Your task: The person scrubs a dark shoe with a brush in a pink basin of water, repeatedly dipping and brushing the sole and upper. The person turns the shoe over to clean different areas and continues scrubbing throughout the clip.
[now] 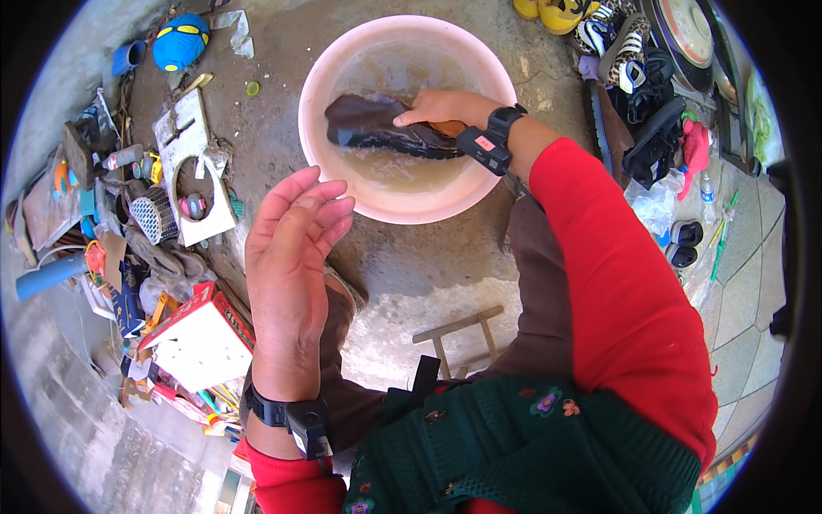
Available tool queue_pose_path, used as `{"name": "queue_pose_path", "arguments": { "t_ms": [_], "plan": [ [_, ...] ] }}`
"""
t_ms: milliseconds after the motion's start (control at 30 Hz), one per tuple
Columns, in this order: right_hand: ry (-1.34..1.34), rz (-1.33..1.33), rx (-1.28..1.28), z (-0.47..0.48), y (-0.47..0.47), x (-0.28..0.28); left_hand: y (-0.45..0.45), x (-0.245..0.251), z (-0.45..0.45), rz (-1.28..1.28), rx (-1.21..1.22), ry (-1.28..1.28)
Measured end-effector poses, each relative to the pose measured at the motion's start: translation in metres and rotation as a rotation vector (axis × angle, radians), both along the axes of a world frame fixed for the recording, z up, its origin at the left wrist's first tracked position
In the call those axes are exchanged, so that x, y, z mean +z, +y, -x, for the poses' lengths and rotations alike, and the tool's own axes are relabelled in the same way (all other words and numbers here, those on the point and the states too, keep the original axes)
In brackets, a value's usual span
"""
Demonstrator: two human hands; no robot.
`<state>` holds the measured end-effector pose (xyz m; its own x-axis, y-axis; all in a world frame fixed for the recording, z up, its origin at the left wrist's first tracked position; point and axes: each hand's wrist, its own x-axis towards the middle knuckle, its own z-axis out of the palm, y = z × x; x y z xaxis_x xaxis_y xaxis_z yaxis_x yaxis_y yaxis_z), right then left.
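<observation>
Partly in the murky water of a round pink plastic basin (411, 216) lies a wet, dark brown shoe (369, 122) with a black lower edge and a tan patch at its right end. My right hand (443, 108) grips that end from above. Its thumb rests on the dark surface, and the other fingers are mostly hidden. Raised in front of the basin's lower left rim, my left hand (292, 238) holds nothing; its palm faces the basin and the fingers are loosely bent and apart.
A low wooden stool (459, 324) shows between my knees. To the left lie a white panel with a round hole (212, 221), a red and white carton (199, 347) and clutter. Several shoes (632, 58) and a clear plastic bag (655, 196) lie at right.
</observation>
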<state>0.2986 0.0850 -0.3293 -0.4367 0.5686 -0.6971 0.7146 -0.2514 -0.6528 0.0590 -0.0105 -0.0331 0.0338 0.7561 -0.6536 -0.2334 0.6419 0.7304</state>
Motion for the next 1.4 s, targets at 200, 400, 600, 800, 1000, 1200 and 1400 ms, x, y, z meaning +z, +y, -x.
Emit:
{"name": "queue_pose_path", "arguments": {
  "t_ms": [200, 400, 600, 800, 1000, 1200, 1400],
  "plan": [
    [-0.049, -0.045, -0.115, -0.02, -0.004, -0.001, -0.006, -0.001, -0.007, -0.001, -0.012, 0.0],
    [-0.308, -0.478, -0.016, -0.027, -0.002, 0.034, -0.01, -0.003, -0.011, -0.002, -0.023, 0.01],
    [-0.534, -0.512, 0.052, -0.035, 0.0, 0.065, -0.012, -0.001, -0.012, -0.003, -0.021, 0.007],
    [-0.421, -0.693, -0.02, -0.012, 0.004, 0.07, -0.01, -0.002, -0.013, -0.005, -0.027, 0.002],
    [-0.297, -0.627, -0.084, 0.039, -0.023, 0.041, -0.005, -0.005, -0.012, 0.011, -0.032, 0.014],
    [-0.266, -0.48, -0.153, 0.04, -0.021, 0.011, 0.005, -0.008, -0.008, 0.013, -0.03, 0.012],
    [-0.272, -0.414, -0.112, 0.03, -0.008, 0.01, 0.006, -0.005, -0.002, 0.002, -0.012, 0.007]
  ]
}}
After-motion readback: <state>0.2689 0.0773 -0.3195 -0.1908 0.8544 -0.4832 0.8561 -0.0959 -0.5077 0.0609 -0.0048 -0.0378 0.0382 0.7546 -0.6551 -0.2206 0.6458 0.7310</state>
